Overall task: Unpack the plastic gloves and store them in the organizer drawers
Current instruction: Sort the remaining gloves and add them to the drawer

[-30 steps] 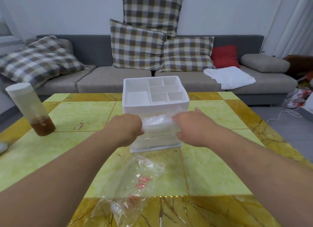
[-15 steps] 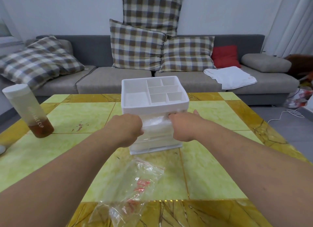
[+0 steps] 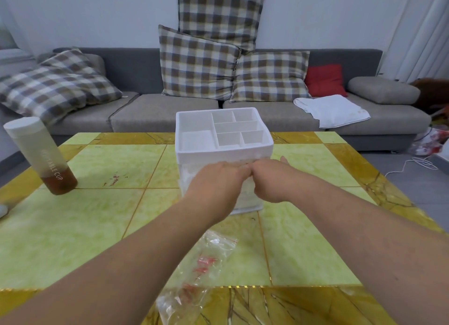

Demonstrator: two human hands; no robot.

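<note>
While L hand (image 3: 218, 182) & R hand (image 3: 273, 179) touch at front of boxy white plastic organizer (image 3: 223, 154), can't tell either grip.

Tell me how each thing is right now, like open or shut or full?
Organizer, upright on the table, top compartments empty.
Bottle, standing, capped, a little brown liquid at the bottom.
Plastic bag, lying crumpled on the table, looks empty.
Left hand, curled at the organizer's front, grip hidden.
Right hand, against the left hand, grip hidden.
</note>
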